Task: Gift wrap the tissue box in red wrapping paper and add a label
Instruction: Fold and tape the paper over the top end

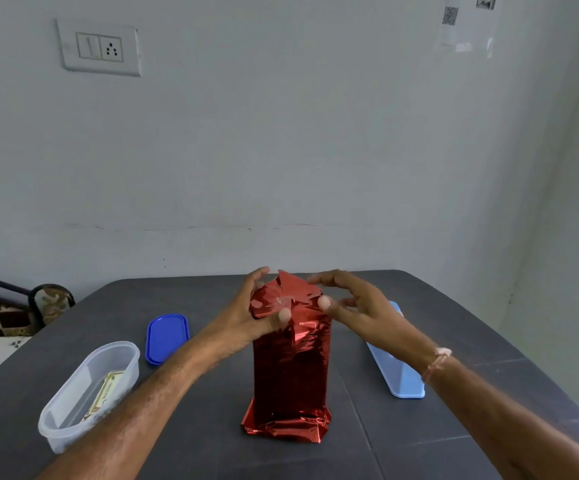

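1. The tissue box, covered in red wrapping paper (pixel 289 368), is standing tall in the middle of the dark table (pixel 194 427).
2. The left hand (pixel 246 317) is gripping its crumpled top.
3. The right hand (pixel 360 306) is spreading its fingers, with the thumb tip touching the paper.
4. A label card (pixel 104 393) is lying in a clear tub (pixel 73 403) on the left.

tissue box (pixel 289 368) | red foil-wrapped | upright on end | table centre
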Tool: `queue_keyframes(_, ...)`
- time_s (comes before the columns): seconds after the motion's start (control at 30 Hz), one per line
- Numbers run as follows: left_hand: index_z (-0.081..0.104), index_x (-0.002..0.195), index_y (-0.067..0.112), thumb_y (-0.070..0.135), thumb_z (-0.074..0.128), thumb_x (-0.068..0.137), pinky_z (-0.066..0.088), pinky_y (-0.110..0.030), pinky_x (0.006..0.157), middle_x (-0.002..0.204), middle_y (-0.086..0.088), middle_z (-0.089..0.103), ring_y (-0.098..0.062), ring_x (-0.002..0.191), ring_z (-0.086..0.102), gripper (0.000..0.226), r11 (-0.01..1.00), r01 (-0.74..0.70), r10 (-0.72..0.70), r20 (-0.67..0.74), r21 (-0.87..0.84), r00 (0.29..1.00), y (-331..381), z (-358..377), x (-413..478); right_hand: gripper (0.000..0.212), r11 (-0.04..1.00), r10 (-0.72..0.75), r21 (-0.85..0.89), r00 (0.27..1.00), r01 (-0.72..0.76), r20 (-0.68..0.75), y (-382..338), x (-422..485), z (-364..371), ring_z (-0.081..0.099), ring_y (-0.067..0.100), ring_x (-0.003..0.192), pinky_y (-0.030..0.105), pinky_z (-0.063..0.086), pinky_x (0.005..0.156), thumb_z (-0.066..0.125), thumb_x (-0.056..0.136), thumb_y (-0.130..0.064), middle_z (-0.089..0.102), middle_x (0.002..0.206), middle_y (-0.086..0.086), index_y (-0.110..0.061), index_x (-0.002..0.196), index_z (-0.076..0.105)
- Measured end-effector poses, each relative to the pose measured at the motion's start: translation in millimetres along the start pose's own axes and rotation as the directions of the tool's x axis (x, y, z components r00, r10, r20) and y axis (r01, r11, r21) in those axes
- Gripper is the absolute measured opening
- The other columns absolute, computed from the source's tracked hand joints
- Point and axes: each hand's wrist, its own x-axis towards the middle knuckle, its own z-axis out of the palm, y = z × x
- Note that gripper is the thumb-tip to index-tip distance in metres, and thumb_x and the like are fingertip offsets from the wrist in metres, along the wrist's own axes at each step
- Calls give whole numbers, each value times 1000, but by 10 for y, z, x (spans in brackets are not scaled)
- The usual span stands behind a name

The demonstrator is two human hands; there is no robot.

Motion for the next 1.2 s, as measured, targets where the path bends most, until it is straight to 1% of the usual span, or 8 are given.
queue_keyframes(0.1, 30, 151, 52, 96, 65, 50, 37, -36, 118, 158, 19, 36, -3, 144, 38, 115, 992, -79, 85, -55, 102, 995, -71, -41, -74, 57, 971, -107, -210, 993, 113, 40, 48, -101, -36, 50, 4, 136, 35, 49, 106, 72, 88, -56, 53, 145, -22, -37, 139, 59)
queue_keyframes(0.23, 43, 144, 52, 90, 69, 58, 34, -25, 113, 154, 28, 38, 10, 140, 36, 98, 904, -199, 236, -54, 379, 970, -102, -62, -226, 69, 926, -127, -346, 988, 152, 92, 118, -153, 58, 42, 3, 140, 35, 42, 114, 73, 83, -63, 44, 151, -19, -40, 145, 53)
queue_keyframes(0.37, 60, 131, 49, 67, 77, 73, 36, -27, 110, 144, 28, 48, 4, 137, 43, 63, 834, -194, 312, -151, 516, 938, -78, -39, -266, 60, 915, -185, -373, 981, 151, -55, 46, -131, 158, 54, 1, 123, 30, 49, 104, 77, 89, -40, 58, 132, -16, -29, 144, 55)
queue_keyframes(0.57, 75, 97, 40, 51, 79, 78, 45, -24, 98, 104, 22, 70, -5, 110, 63, 23, 861, -224, 378, -278, 457, 883, 71, 37, -267, 58, 958, -150, -272, 963, 86, -225, -66, -201, 241, 54, -9, 120, 9, 45, 98, 76, 89, -44, 52, 128, -32, -27, 139, 52)
queue_keyframes(0.73, 76, 87, 35, 50, 77, 77, 43, -12, 81, 88, 21, 71, -6, 92, 67, 19, 913, -215, 332, -324, 347, 886, 175, 111, -231, 38, 939, -170, -345, 893, 18, -416, -87, -281, 344, 54, -2, 107, 7, 43, 85, 77, 90, -39, 50, 114, -22, -29, 124, 64)
queue_keyframes(0.93, 77, 83, 25, 40, 79, 84, 49, -20, 66, 78, 9, 73, -6, 70, 64, 15, 943, -238, 300, -284, 232, 911, 396, 184, -135, 12, 964, -171, -258, 907, 72, -385, -186, -141, 381, 61, 10, 82, 16, 46, 68, 76, 92, -19, 62, 86, -15, -22, 104, 78)
queue_keyframes(1.1, 80, 87, 22, 26, 79, 88, 48, -13, 66, 77, 9, 76, -2, 71, 68, 4, 944, -285, 322, -273, 168, 907, 556, 170, -42, 23, 993, -89, -110, 925, 52, -370, -259, -114, 371, 71, 2, 88, 13, 53, 74, 75, 92, -13, 75, 89, -14, -21, 113, 75)
queue_keyframes(1.2, 80, 85, 23, 23, 83, 84, 48, -13, 64, 74, 9, 75, -1, 67, 66, 3, 946, -271, 315, -305, 179, 899, 578, 167, 7, 12, 999, -21, -33, 928, 9, -372, -272, -105, 362, 72, 5, 83, 21, 57, 71, 74, 93, -14, 76, 84, -11, -20, 103, 72)
